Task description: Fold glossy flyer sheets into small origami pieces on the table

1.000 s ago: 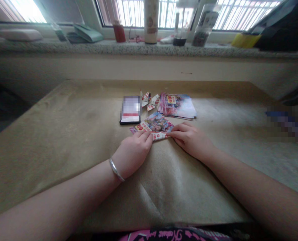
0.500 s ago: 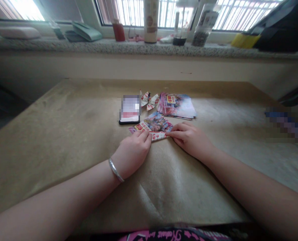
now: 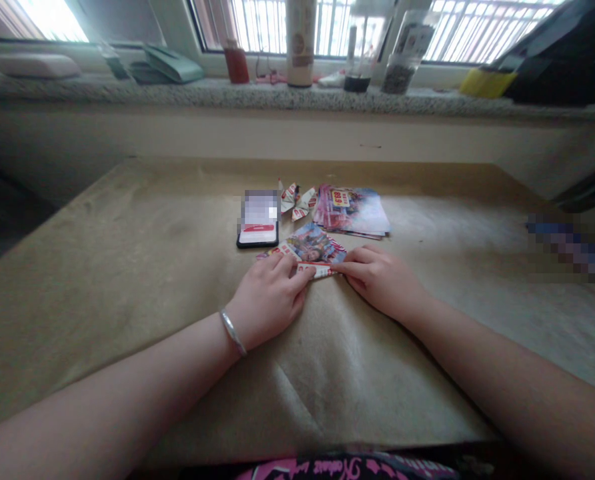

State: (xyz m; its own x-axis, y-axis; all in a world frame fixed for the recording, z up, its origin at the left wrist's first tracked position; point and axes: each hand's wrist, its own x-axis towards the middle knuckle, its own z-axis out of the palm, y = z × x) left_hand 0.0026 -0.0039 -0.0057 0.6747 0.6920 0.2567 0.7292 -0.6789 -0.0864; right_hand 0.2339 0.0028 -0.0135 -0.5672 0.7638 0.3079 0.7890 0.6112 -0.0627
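A colourful printed paper sheet (image 3: 313, 244) lies on the table, its near edge folded up into a white band with red print. My left hand (image 3: 270, 293), with a silver bangle at the wrist, presses its fingers on the left part of that fold. The thumb rests along the white band, and the fingers cover the sheet's left corner. At the other end of the fold, my right hand (image 3: 377, 273) has its fingers drawn together and pinches the right corner.
Behind the sheet are a phone (image 3: 258, 220), a folded paper figure (image 3: 297, 201) and a stack of printed sheets (image 3: 355, 210). Bottles and other things stand on the stone windowsill (image 3: 267, 95). A blurred-out item (image 3: 572, 250) is at the table's right edge.
My left hand has shifted slightly right along the fold, its thumb now spread out over the white band. My right hand stays at the right corner.
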